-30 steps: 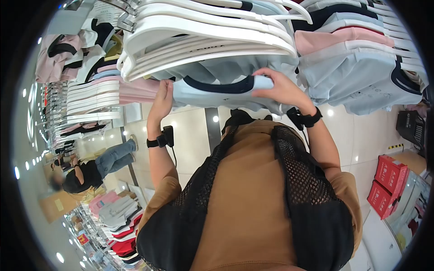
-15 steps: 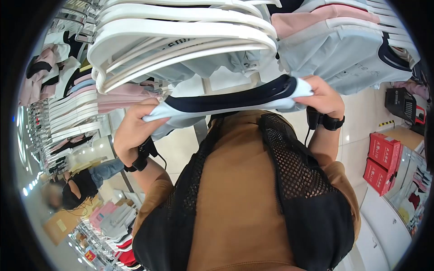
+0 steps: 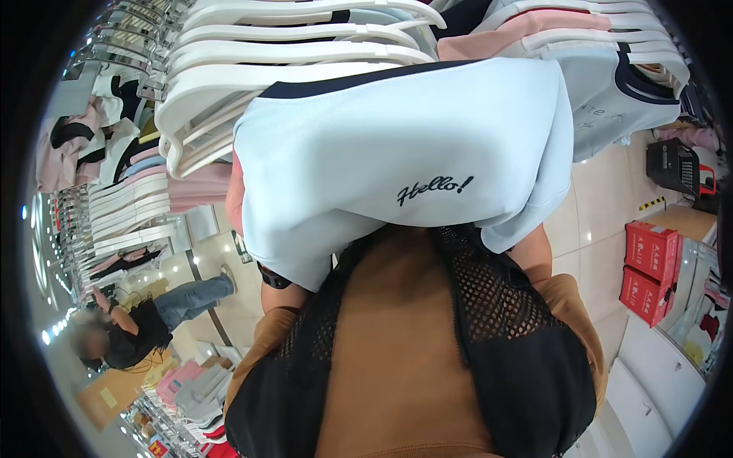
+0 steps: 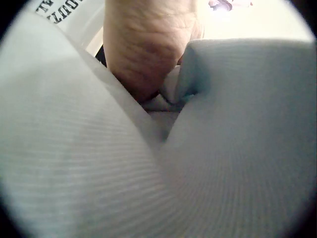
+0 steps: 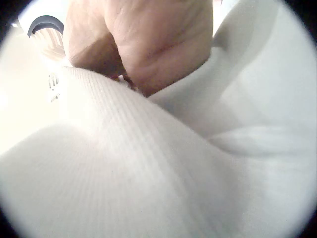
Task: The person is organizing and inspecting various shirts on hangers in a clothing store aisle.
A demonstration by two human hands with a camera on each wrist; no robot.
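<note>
A light blue shirt (image 3: 343,145) with a navy neckband and a black "Hello!" print hangs spread between my two hands, its neckband toward the rack. The cloth hides most of both hands in the head view. My left hand (image 4: 148,49) grips the shirt near one shoulder, bunched fabric around it in the left wrist view; its fingertips are hidden. On the other side my right hand (image 5: 153,44) holds the opposite shoulder, fingers curled down into the folds in the right wrist view.
White hangers (image 3: 305,53) with clothes crowd the rack just beyond the shirt. More garments hang at the right, among them a light blue top (image 3: 592,99). Red boxes (image 3: 649,267) and a black basket (image 3: 672,166) stand to the right. Another person (image 3: 145,324) is at the left.
The shirt, earlier stretched by its neckline and folded below, is now lifted and opened out, so its printed side shows. Both hands have gone behind the cloth.
</note>
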